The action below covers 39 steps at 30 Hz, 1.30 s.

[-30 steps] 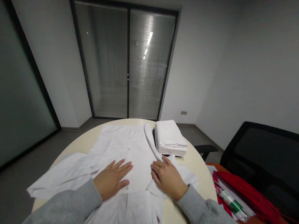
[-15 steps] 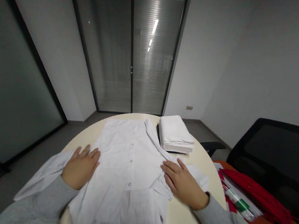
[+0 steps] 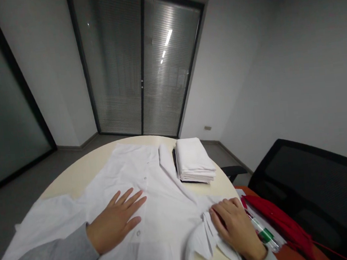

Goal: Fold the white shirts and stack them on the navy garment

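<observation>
A white button-front shirt (image 3: 165, 215) lies spread over the round table, its button line running down the middle. My left hand (image 3: 117, 220) is open, fingers spread, flat over the shirt's front beside the buttons; I cannot tell whether it presses on the cloth. At the table's right side, my right hand (image 3: 235, 225) is closed on bunched cloth at the shirt's right edge. The gathered fabric forms folds beside its fingers. One sleeve stretches out to the left, partly hidden by my grey forearm.
A neat stack of folded white cloth (image 3: 194, 160) with something dark beneath it stands at the table's (image 3: 71, 179) back right. Beyond the right edge is a black mesh chair (image 3: 316, 198), with a red bag (image 3: 278, 218) and a clear bottle (image 3: 266, 235) on its orange seat.
My left hand has moved right, from the shirt's left side to its middle. My right hand has moved right and closed on the cloth, pulling the folded side outward. The view has shifted slightly.
</observation>
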Motion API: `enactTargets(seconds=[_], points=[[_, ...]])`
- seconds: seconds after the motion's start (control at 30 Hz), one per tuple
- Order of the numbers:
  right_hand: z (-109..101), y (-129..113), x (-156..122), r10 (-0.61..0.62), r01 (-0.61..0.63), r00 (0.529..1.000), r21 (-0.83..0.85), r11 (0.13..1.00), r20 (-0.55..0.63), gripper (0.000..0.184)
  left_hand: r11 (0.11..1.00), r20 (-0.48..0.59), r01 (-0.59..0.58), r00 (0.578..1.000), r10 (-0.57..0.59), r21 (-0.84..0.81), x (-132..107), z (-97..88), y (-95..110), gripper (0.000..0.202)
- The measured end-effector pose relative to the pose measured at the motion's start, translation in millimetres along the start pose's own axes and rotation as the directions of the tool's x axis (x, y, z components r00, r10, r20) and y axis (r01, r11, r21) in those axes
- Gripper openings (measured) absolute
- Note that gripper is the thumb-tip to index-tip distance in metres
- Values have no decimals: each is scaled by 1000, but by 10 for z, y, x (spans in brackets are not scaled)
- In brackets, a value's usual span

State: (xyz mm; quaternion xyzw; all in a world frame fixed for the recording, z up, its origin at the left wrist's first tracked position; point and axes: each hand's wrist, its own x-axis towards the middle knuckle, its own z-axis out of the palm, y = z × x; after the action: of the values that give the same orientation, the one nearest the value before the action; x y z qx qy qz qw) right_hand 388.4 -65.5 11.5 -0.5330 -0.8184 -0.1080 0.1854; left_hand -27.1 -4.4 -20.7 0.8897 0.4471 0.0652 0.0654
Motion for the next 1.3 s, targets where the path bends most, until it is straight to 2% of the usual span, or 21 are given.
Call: enactTargets(seconds=[0.1, 0.2, 0.27, 0.37, 0.43, 0.53, 0.63, 0.7, 0.77, 0.83, 0.9, 0.97, 1.03, 1.13, 1.23, 1.3], points=[[-87, 138, -54, 108, -112, 993, -135, 984, -43, 27, 999, 18, 43, 999, -44, 11, -16, -8, 37, 55], [-158, 65, -49, 146, -160, 987, -255, 954, -72, 27, 997, 17, 78, 997, -78, 17, -37, 10, 59, 56], [-205, -141, 21, 70, -73, 997, -235, 969, -20, 36, 996, 9, 83, 997, -83, 13, -58, 17, 65, 56], [-244, -579, 238, -99, 104, 978, -21, 994, 183, 48, 996, 4, 92, 996, -92, 0, -84, -68, 86, 56], [-202, -836, 401, -181, 132, 925, 165, 977, 335, 53, 994, 40, 110, 993, -110, 0, -75, -245, 101, 56], [-5, -1041, 551, -258, 93, 833, 335, 938, 490, 60, 988, 162, 152, 974, -157, 41, 62, -662, 82, 46], [229, -1061, 565, -291, 73, 793, 390, 918, 535, 68, 964, 270, 259, 925, -267, 65, 467, -1025, -37, 40], [318, -1038, 540, -316, 88, 788, 412, 907, 529, 70, 945, 235, 326, 916, -326, 39, 891, -1099, -157, 44], [346, -1020, 520, -327, 106, 795, 414, 904, 511, 71, 894, 135, 444, 891, -433, -63, 1369, -1022, -267, 51], [355, -1014, 509, -323, 125, 812, 396, 909, 485, 70, 852, 101, 498, 867, -488, -160, 1817, -846, -332, 53], [391, -1007, 503, -322, 152, 829, 370, 916, 457, 69, 812, 124, 512, 858, -499, -280, 2177, -641, -342, 53], [480, -986, 492, -331, 189, 845, 344, 920, 421, 69, 777, 123, 479, 872, -473, -408, 2431, -457, -310, 54], [612, -945, 473, -345, 233, 864, 315, 920, 368, 70, 756, 54, 389, 903, -427, -527, 2596, -312, -255, 56], [825, -873, 431, -373, 304, 887, 264, 915, 273, 67, 745, -124, 166, 940, -317, -646, 2723, -152, -174, 57], [978, -817, 389, -398, 361, 897, 204, 910, 192, 61, 750, -246, -25, 952, -185, -661, 2764, -10, -136, 55], [1027, -791, 371, -415, 392, 896, 157, 907, 157, 54, 779, -271, -75, 954, -125, -623, 2768, 87, -136, 52]])
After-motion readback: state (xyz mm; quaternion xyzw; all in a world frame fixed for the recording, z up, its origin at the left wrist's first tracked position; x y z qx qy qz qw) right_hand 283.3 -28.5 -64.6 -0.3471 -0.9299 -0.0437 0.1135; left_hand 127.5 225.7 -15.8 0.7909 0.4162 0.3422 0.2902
